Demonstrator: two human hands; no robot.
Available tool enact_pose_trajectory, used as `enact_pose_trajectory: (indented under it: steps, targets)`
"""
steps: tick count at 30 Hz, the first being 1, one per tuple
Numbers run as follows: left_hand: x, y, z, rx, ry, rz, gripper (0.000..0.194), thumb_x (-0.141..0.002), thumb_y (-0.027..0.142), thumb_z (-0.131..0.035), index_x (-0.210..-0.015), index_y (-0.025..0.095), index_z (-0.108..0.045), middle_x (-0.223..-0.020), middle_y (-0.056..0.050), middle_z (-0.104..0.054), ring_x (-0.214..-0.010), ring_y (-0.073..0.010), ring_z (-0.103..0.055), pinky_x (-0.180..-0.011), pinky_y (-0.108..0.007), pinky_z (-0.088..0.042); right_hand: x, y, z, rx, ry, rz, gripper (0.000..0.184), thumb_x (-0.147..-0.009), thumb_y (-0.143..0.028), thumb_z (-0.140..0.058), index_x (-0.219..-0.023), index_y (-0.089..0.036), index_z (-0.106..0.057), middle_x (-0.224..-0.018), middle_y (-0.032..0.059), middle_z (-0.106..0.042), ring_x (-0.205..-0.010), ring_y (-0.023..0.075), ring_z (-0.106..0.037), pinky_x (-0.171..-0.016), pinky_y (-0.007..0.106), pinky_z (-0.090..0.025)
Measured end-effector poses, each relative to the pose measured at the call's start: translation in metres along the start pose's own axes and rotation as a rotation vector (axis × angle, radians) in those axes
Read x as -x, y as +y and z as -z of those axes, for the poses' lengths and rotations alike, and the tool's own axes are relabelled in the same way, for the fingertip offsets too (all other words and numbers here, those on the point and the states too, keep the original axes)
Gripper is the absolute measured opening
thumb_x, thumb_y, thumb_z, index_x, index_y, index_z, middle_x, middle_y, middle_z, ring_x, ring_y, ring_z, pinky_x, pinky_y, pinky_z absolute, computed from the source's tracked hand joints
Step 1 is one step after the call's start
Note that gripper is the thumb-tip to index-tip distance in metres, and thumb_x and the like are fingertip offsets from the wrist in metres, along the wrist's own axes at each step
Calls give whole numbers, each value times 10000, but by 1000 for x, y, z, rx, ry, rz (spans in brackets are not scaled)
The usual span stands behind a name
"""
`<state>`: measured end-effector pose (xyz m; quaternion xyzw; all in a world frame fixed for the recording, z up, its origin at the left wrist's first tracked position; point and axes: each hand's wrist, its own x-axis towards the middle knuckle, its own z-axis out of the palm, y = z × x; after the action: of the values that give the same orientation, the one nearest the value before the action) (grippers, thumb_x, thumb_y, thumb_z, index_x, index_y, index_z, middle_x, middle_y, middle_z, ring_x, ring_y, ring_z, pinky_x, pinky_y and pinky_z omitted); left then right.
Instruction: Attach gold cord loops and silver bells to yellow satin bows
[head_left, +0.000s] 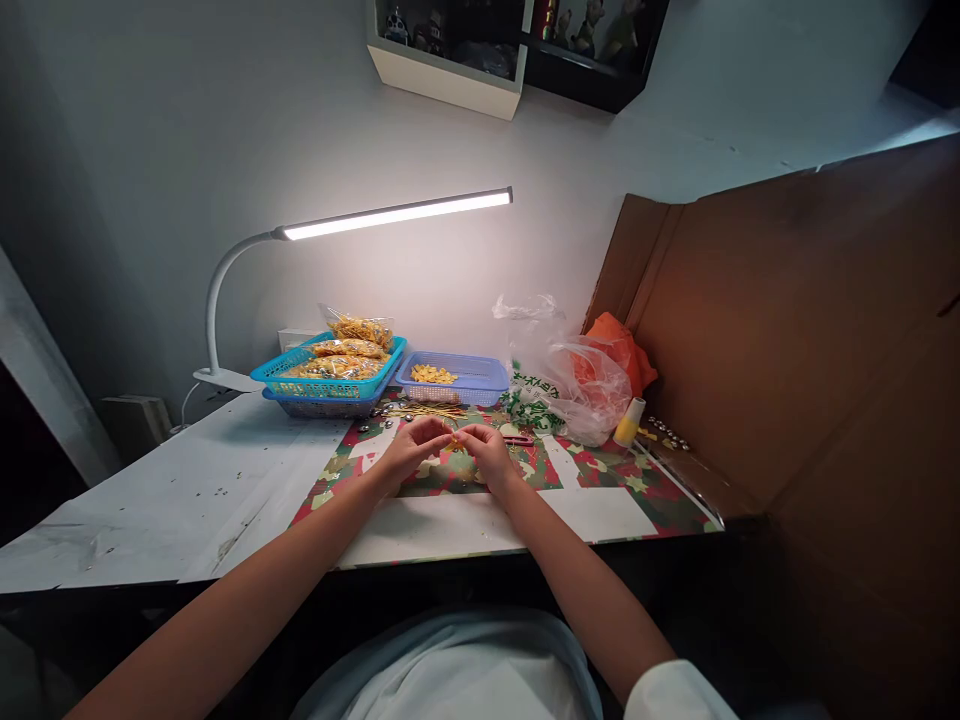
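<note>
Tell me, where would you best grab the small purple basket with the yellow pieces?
Probably the front rim of the purple basket, from the person's side, right of centre: the yellow pieces sit toward the left, while the turquoise basket and clear plastic bag crowd its ends.

White table (150, 490), across the lower half of the frame.
Carries a lamp base (225, 379) at centre left, stacked blue baskets (322, 387) right of it, a lilac basket (480, 376) at centre, plastic bags (592, 390) right of centre, a patterned sheet (667, 505) across lower centre, small specks (219, 491) at lower left.
</note>
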<state>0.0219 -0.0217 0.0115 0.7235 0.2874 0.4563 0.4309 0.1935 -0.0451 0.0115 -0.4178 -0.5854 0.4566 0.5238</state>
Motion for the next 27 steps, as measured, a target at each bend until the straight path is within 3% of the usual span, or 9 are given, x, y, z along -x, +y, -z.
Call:
enact_pose_trajectory:
  steps: [13, 19, 27]
  targets:
    - [0, 1, -1, 14, -16, -7, 166, -913, 290, -660, -974, 140, -625, -797, 13, -622, -643, -120, -598, -590, -268, -525, -2, 2, 1, -14, 11, -2, 211, -954, -339, -606, -941, -130, -638, -853, 6, -650, -683, 111, -618, -619, 258, -537]
    - [-1, 1, -2, 18, -32, -26, 143, -903, 267, -672, -952, 141, -623, -748, 32, -602, -631, -121, -595, -594, -270, -519, -2, 4, 1, -23, 12, -37, 201, -952, -322, -612, -1001, -129, -639, -920, 24, -661, -734, 125, -638, -644, 272, -555]
    - [-1, 0, -1, -12, -42, -23, 150, -908, 280, -669, -885, 134, -639, -822, 2, -658, -692, -135, -630, -647, -296, -542, -4, 5, 2, -41, -27, -91, 205, -958, -325, -604, -1009, -129, -634, -901, 19, -656, -699, 113, -628, -615, 257, -549]
